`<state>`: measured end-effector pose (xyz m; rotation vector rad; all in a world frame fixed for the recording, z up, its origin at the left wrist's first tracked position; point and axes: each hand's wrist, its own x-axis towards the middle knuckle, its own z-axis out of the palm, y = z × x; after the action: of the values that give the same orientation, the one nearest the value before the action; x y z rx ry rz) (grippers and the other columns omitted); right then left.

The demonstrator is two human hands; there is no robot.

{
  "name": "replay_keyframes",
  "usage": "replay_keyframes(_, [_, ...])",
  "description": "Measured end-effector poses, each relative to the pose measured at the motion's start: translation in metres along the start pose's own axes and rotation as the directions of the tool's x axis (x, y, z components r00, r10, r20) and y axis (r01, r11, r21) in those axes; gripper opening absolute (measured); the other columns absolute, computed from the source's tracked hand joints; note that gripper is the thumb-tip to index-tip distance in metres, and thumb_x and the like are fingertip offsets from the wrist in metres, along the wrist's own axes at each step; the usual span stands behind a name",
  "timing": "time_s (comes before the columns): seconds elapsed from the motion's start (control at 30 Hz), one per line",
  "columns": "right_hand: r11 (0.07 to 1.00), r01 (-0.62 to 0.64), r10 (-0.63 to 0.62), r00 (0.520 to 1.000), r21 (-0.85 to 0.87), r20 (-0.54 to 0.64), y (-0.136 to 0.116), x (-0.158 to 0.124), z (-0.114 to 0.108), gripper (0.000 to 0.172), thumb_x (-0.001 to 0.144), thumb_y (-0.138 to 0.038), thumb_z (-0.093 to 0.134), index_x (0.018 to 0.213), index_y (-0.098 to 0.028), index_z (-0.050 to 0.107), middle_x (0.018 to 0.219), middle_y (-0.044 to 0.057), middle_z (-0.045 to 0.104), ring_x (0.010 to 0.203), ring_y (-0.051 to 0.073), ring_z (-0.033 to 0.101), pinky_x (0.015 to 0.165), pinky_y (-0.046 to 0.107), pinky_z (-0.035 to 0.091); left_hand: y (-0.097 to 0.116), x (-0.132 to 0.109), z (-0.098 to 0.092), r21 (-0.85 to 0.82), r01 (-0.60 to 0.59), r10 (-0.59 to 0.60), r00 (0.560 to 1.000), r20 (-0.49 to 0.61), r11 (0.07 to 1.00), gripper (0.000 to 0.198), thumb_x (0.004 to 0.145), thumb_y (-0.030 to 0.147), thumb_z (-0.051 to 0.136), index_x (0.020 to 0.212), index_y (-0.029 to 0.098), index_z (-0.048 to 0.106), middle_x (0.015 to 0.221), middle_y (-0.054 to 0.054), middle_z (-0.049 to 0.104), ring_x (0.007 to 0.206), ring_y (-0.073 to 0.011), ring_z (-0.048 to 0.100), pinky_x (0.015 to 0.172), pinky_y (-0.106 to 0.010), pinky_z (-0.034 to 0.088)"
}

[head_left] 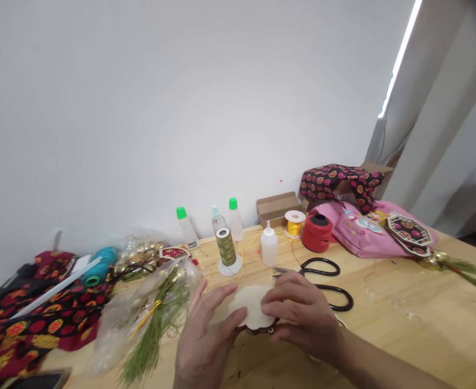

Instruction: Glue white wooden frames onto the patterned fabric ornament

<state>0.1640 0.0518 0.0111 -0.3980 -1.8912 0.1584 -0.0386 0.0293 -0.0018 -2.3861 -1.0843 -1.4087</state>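
Between my two hands is a pale, scallop-edged wooden piece (252,303) with a dark lower rim and a small ring at its near edge. My left hand (207,329) grips its left side, thumb on the top face. On the right side, my right hand (302,310) has its fingers over the top and its thumb beneath. Just behind that hand lie black-handled scissors (338,305), their blades partly covered by it. A white squeeze bottle (269,247) stands upright beyond the piece, and a spool of olive thread (226,248) is to its left.
Left are a green tassel (151,335) on plastic bags, a teal thread cone (100,265) and patterned fabric (59,308). Along the back stand green-capped bottles (234,220), a cardboard box (278,208), yellow cord (294,227) and a red spool (317,235). A pink bag (355,240) lies right.
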Motion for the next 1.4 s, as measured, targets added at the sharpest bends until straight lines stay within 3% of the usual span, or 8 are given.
replay_keyframes(0.23, [0.968,0.124,-0.13,0.991,-0.22,-0.014,-0.013,-0.002,-0.007,0.013,0.084,-0.031,0.055,0.086,-0.024,0.066,0.069,-0.002,0.072,0.061,0.012,0.055,0.076,0.031,0.042,0.0,0.0,-0.004,0.02,-0.031,0.031,0.999,-0.011,0.999,0.035,0.071,0.009,0.064,0.096,0.034,0.066,0.104,-0.001,0.065,0.098,-0.0187,0.059,0.102,-0.047,0.029])
replay_keyframes(0.4, [0.994,-0.092,0.091,0.996,-0.065,-0.009,-0.001,-0.003,-0.001,0.024,0.083,-0.04,0.053,0.084,-0.02,0.066,0.067,0.003,0.07,0.061,0.014,0.056,0.062,0.029,0.043,-0.001,0.001,0.002,-0.199,0.186,-0.163,0.978,0.128,0.962,0.023,0.075,0.017,0.061,0.09,0.032,0.07,0.095,-0.003,0.07,0.092,-0.0198,0.063,0.086,-0.032,0.047])
replay_keyframes(0.6, [0.857,-0.511,0.502,0.856,0.06,0.122,0.009,-0.005,0.002,0.03,0.082,-0.038,0.054,0.068,-0.017,0.07,0.055,0.002,0.063,0.052,0.013,0.054,0.054,0.024,0.04,0.006,0.007,0.011,-0.347,0.717,-0.495,0.679,0.542,0.604,0.025,0.074,0.037,0.061,0.095,0.027,0.071,0.087,-0.003,0.073,0.078,-0.0228,0.066,0.071,-0.026,0.051])
replay_keyframes(0.77, [0.596,-0.764,0.678,0.643,0.246,0.355,0.014,-0.01,0.007,0.039,0.078,-0.049,0.053,0.064,-0.015,0.066,0.054,-0.001,0.056,0.05,0.011,0.047,0.047,0.021,0.036,0.006,0.006,0.016,-0.454,0.857,-0.624,0.498,0.602,0.246,0.033,0.073,0.046,0.06,0.088,0.02,0.074,0.074,-0.004,0.073,0.066,-0.0203,0.064,0.062,-0.025,0.05])
replay_keyframes(0.87, [0.522,-0.816,0.709,0.578,0.251,0.404,0.019,-0.013,0.01,0.048,0.074,-0.055,0.053,0.05,-0.014,0.055,0.047,-0.004,0.042,0.045,0.008,0.035,0.042,0.02,0.027,0.005,0.004,0.019,-0.502,0.861,-0.642,0.429,0.636,0.078,0.036,0.068,0.049,0.064,0.084,0.018,0.074,0.067,-0.004,0.072,0.056,-0.0176,0.062,0.056,-0.025,0.05])
replay_keyframes(1.07, [0.518,-0.83,0.739,0.555,0.206,0.381,0.023,-0.015,0.012,0.051,0.069,-0.06,0.054,0.048,-0.015,0.055,0.045,-0.003,0.043,0.045,0.008,0.035,0.042,0.021,0.026,0.003,0.003,0.021,-0.536,0.844,-0.656,0.409,0.635,0.007,0.033,0.068,0.046,0.066,0.081,0.016,0.074,0.066,-0.004,0.071,0.057,-0.0171,0.062,0.055,-0.024,0.05])
replay_keyframes(1.23, [0.41,-0.878,0.746,0.478,0.247,0.463,0.021,-0.015,0.014,0.047,0.066,-0.058,0.059,0.051,-0.014,0.061,0.048,0.0,0.056,0.044,0.009,0.041,0.044,0.021,0.028,-0.003,0.001,0.021,-0.602,0.793,-0.652,0.407,0.639,-0.095,0.031,0.073,0.042,0.063,0.083,0.015,0.072,0.069,-0.005,0.072,0.062,-0.0177,0.064,0.058,-0.025,0.05])
replay_keyframes(1.4, [0.407,-0.878,0.797,0.476,0.252,0.372,0.02,-0.01,0.013,0.044,0.067,-0.054,0.06,0.049,-0.014,0.059,0.049,0.001,0.058,0.043,0.008,0.04,0.043,0.021,0.025,-0.007,-0.004,0.028,-0.578,0.808,-0.574,0.421,0.703,-0.115,0.033,0.063,0.031,0.075,0.091,0.016,0.067,0.073,-0.005,0.072,0.063,-0.0152,0.064,0.057,-0.021,0.048])
